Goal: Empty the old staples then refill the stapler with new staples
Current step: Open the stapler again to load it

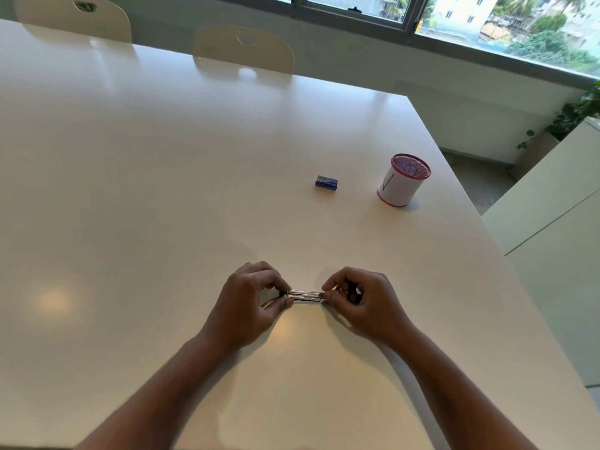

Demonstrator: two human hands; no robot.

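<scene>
A small silver metal stapler [306, 296] is held level just above the white table [162, 190], near its front. My left hand [251, 300] pinches its left end with fingers and thumb. My right hand [360, 298] grips its right end, and something dark shows inside that fist. A small blue box of staples [326, 182] lies farther back on the table, to the right of centre, apart from both hands. Whether the stapler is opened up I cannot tell.
A round mesh pen holder [404, 180] with a red rim and a white paper wrap stands right of the blue box, near the table's right edge. Two pale chairs [243, 50] are tucked in at the far side. A white cabinet [552, 206] stands to the right.
</scene>
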